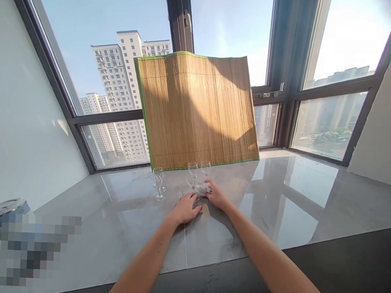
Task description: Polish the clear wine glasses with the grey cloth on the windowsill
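Gripping a white cloth (202, 189), my right hand (216, 195) sits just below the nearest glass (192, 172), which stands upright at its 11 o'clock. On the counter (293, 202) my left hand (184, 209) lies flat and open, slightly farther off.

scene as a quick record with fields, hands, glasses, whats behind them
surface: glossy grey counter by windows
left hand: flat on counter, open
right hand: closed on whitish bundle, cloth or glass unclear
stemmed glasses: two upright by the bundle, two more further left
behind: bamboo mat leaning against window frame
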Demonstrator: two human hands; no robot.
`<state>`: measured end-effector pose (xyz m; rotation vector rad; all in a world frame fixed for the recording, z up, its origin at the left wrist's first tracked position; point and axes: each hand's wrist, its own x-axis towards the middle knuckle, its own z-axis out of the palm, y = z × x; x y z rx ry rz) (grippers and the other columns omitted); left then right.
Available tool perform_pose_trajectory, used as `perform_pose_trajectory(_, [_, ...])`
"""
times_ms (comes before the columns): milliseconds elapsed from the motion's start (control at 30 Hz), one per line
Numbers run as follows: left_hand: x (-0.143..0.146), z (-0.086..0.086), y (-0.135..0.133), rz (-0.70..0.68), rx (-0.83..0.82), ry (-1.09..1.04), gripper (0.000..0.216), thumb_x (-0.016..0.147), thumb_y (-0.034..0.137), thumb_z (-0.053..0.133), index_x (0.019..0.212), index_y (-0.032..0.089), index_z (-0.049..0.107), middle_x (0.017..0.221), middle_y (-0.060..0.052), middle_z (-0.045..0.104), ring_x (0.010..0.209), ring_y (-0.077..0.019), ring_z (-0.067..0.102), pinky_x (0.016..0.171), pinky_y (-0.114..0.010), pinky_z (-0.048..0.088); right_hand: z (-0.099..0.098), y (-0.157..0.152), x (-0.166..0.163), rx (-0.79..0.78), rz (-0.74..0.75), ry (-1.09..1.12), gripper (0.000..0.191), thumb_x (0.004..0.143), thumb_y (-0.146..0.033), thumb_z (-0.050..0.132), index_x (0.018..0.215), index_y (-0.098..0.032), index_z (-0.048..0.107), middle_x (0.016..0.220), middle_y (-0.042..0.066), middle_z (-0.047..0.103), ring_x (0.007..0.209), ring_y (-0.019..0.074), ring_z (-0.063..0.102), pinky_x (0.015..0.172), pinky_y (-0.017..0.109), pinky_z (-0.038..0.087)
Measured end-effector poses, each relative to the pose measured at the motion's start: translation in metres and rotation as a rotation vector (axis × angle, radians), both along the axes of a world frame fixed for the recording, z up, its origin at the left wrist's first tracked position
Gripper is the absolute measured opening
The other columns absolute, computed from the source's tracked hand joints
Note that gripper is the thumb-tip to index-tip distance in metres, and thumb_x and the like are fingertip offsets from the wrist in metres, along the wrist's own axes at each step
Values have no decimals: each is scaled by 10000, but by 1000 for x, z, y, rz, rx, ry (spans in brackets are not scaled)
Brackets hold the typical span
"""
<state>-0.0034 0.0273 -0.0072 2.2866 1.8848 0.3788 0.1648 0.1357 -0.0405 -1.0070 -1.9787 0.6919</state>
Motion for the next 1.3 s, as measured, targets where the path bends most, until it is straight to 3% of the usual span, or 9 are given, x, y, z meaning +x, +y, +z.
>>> perform_pose_trajectory(200, [-11,14,-22,198,-57,157,604,843,584,397,1269,185,549,1308,-157,536,1262,-340,437,1074,-484,296,1,6,16,7,-236,-176,550,749,-69,478,1269,-241,438,1024,57,634,894,188,593,704,239,400])
perform_pose_trajectory(367, [-36,18,-34,279,-151,146,568,855,613,335,1146,206,603,1252,-143,560,1200,-327,477,988,-447,385,5,5,18,-3,-286,-248,526,778,-89,462,1281,-241,431,1015,61,631,857,179,586,666,227,371])
perform_pose_trajectory(633, [-67,10,-72,316,-92,154,678,899,611,219,1384,201,457,1410,-118,473,1296,-297,416,1069,-441,312,6,7,15,-18,-296,-274,510,787,-98,467,1272,-248,420,972,40,633,840,169,577,624,209,331])
perform_pose_trajectory(933, [-103,-2,-85,484,-21,182,673,911,579,253,1478,223,322,1546,-123,283,1428,-296,224,1106,-460,243,7,7,14,-36,-282,-240,522,768,-87,462,1266,-238,425,964,42,626,848,170,573,648,214,332])
perform_pose_trajectory(1000, [-100,3,-94,567,37,219,642,900,566,304,1439,229,394,1530,-138,302,1411,-330,241,1074,-476,280,7,6,14,-45,-282,-237,523,767,-87,461,1267,-236,425,933,40,624,822,168,570,634,215,326])
perform_pose_trajectory(1100, [-79,16,-107,641,96,257,532,889,526,352,1258,212,573,1345,-151,510,1246,-328,444,974,-455,377,8,5,15,-47,-304,-251,531,764,-83,452,1272,-236,421,874,29,615,766,166,565,604,219,308])
perform_pose_trajectory(1200, [-43,25,-106,491,105,187,403,897,483,360,1022,233,651,1108,-100,628,1055,-257,561,878,-374,433,10,5,17,-43,-376,-263,530,770,-86,450,1278,-233,420,879,39,618,771,177,574,592,229,296])
perform_pose_trajectory(1300, [-9,20,-73,222,106,42,383,895,470,395,1097,247,632,1140,-81,627,1080,-219,563,910,-313,431,13,3,19,-64,-470,-260,512,789,-95,447,1281,-235,425,937,62,630,810,189,593,600,240,295])
